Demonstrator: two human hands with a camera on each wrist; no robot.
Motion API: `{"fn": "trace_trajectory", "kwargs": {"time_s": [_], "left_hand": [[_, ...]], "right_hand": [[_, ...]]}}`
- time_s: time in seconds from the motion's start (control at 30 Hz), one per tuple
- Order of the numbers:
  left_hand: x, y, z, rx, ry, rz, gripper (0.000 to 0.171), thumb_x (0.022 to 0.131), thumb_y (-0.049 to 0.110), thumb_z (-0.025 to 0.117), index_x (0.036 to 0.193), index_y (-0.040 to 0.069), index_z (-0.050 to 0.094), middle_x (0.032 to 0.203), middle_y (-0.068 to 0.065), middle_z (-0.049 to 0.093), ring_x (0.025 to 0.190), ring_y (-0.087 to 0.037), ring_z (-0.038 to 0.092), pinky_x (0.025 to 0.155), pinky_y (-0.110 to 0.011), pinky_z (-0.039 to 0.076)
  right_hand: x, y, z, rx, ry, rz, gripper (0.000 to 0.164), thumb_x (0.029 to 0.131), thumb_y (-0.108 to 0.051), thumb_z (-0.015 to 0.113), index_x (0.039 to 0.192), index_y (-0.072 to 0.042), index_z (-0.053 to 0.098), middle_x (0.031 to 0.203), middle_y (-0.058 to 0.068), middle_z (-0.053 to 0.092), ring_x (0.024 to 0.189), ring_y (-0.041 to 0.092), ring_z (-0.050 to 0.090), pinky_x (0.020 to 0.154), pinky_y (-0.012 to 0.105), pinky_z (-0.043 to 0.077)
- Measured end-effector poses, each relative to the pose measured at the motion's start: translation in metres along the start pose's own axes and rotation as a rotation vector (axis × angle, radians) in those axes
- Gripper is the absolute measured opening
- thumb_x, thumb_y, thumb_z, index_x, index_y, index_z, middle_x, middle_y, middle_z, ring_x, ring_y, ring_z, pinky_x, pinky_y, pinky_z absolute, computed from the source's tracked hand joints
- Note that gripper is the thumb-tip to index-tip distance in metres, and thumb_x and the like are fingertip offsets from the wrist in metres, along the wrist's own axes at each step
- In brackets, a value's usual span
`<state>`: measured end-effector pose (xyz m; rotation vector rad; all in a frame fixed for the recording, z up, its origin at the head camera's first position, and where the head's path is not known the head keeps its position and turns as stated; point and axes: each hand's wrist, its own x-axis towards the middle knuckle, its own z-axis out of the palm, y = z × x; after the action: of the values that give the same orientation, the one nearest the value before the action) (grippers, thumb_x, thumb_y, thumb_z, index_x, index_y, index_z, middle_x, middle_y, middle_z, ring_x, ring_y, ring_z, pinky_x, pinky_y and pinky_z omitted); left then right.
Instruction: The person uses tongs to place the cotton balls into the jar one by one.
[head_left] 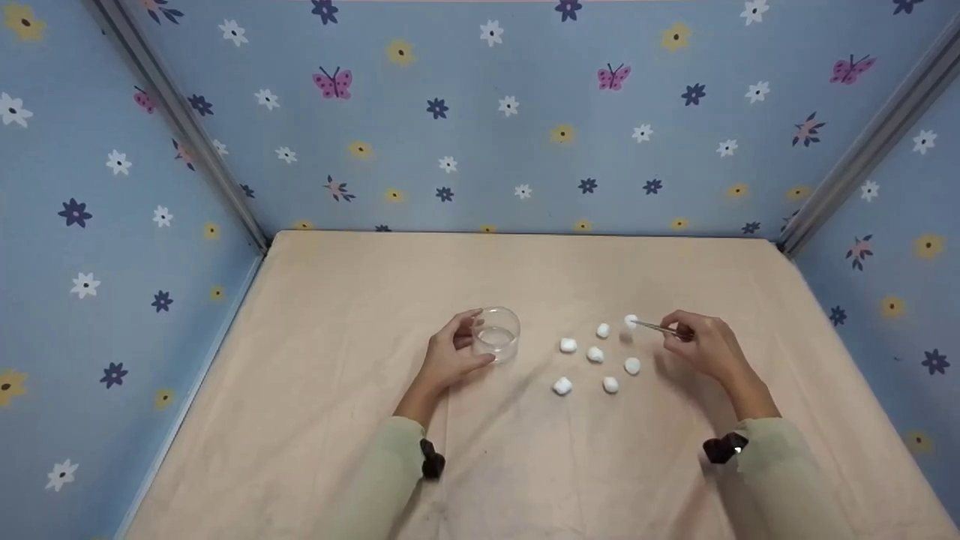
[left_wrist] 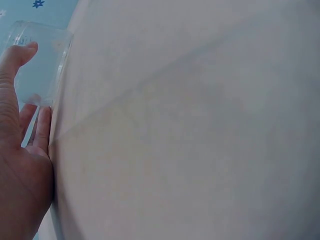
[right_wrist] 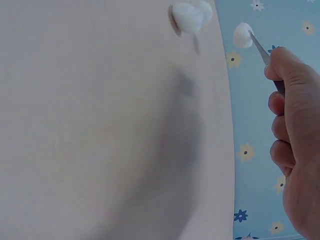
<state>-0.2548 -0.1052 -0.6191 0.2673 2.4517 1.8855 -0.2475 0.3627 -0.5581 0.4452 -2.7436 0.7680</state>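
My left hand [head_left: 450, 356] holds a clear, round plastic cup [head_left: 497, 337] on the table, thumb on the near side and fingers around the far side. In the left wrist view the cup [left_wrist: 42, 65] looks see-through, with the thumb across its wall. My right hand [head_left: 703, 341] grips metal tweezers [head_left: 660, 328] with curled fingers. A white cotton ball [head_left: 631, 321] is pinched at their tips, raised off the table with a shadow below it. The right wrist view shows this cotton ball [right_wrist: 243, 35] against the wall.
Several more cotton balls [head_left: 595, 354] lie loosely spread between the cup and my right hand. A beige cloth [head_left: 337, 300] with creases covers the table. Blue flowered panels [head_left: 510, 105] stand behind and at both sides, joined by grey metal posts [head_left: 187, 120].
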Motion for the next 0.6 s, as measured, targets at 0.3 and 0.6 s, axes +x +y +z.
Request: {"fn": "trace_trajectory", "kwargs": {"time_s": [0.3,0.6], "left_hand": [[-0.001,-0.002,0.000,-0.010,0.004,-0.008,0.082,0.085,0.001,0.094,0.159,0.012,0.061,0.152,-0.020,0.068,0.139,-0.037,0.068,0.123,-0.049,0.060],[0.000,0.000,0.001,0.007,-0.008,-0.029,0.084,0.086,0.001,0.093,0.161,0.012,0.059,0.154,-0.020,0.065,0.141,-0.035,0.068,0.123,-0.043,0.060]], "right_hand": [[0.007,-0.008,0.001,0.039,0.049,-0.012,0.017,0.090,0.002,0.076,0.102,-0.009,0.081,0.074,0.005,0.070,0.069,0.007,0.047,0.066,0.024,0.039],[0.012,-0.014,0.004,0.067,0.065,-0.006,0.017,0.091,0.003,0.074,0.102,-0.008,0.081,0.075,0.005,0.071,0.069,0.004,0.049,0.065,0.022,0.041]]}}
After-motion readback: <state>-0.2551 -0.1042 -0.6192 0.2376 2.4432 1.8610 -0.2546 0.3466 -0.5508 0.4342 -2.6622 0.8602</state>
